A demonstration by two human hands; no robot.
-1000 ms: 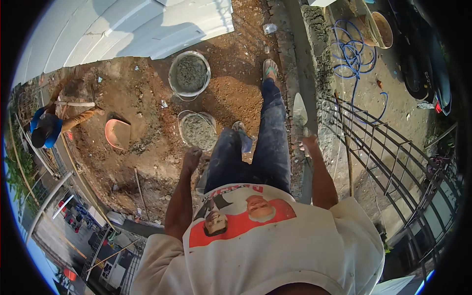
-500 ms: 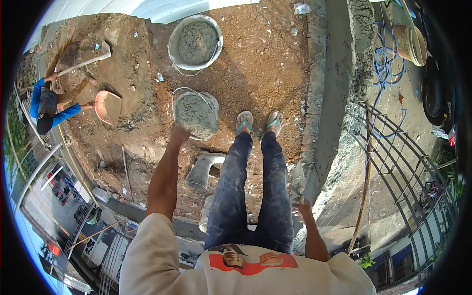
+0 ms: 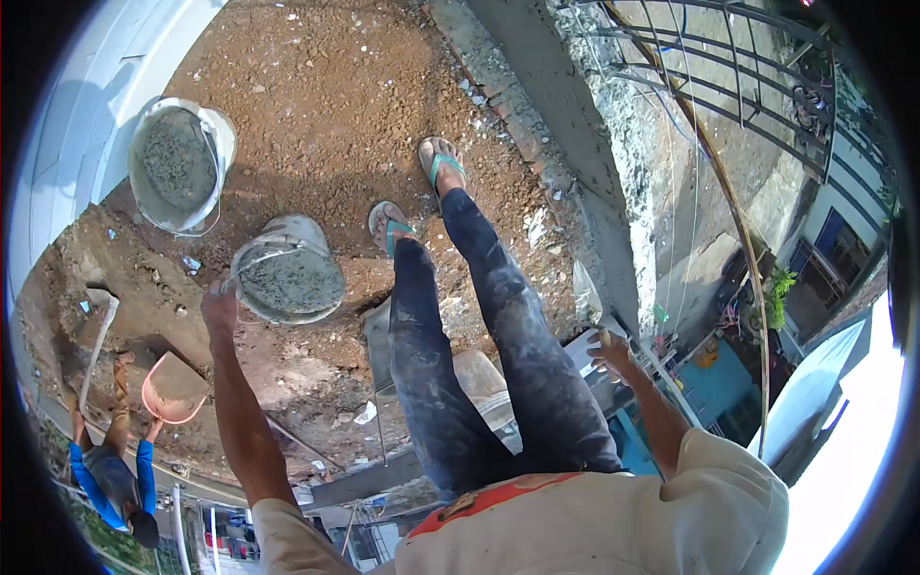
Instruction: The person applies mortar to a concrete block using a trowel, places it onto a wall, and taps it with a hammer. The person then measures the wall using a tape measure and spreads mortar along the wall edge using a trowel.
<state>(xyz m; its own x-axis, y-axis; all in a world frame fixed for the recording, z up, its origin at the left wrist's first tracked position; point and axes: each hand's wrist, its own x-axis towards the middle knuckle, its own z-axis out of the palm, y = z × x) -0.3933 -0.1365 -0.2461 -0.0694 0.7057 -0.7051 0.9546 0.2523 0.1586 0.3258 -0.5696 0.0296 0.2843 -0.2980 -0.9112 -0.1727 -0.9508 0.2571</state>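
Note:
My left hand [image 3: 220, 305] is closed at the near left edge of a bucket [image 3: 295, 230] of wet grey mortar; whether it grips the rim or the wire handle is hard to tell. That bucket leans toward me on the soil. My right hand [image 3: 613, 356] is wrapped around the handle of a pointed trowel [image 3: 586, 293], whose blade points away from me beside the low wall. Farther left stands a second bucket [image 3: 220, 144], also filled with mortar, its handle hanging down.
A low mortared wall [image 3: 575, 134] runs along my right, with metal bars [image 3: 700, 43] beyond. At left, a co-worker [image 3: 115, 479] holds a hoe [image 3: 99, 345] and an orange scoop [image 3: 174, 388]. A grey container [image 3: 379, 350] lies by my leg.
My view has swung to the right, so the buckets and co-worker appear farther left. My feet have shifted into a step. The left hand stays at the bucket, now more tilted.

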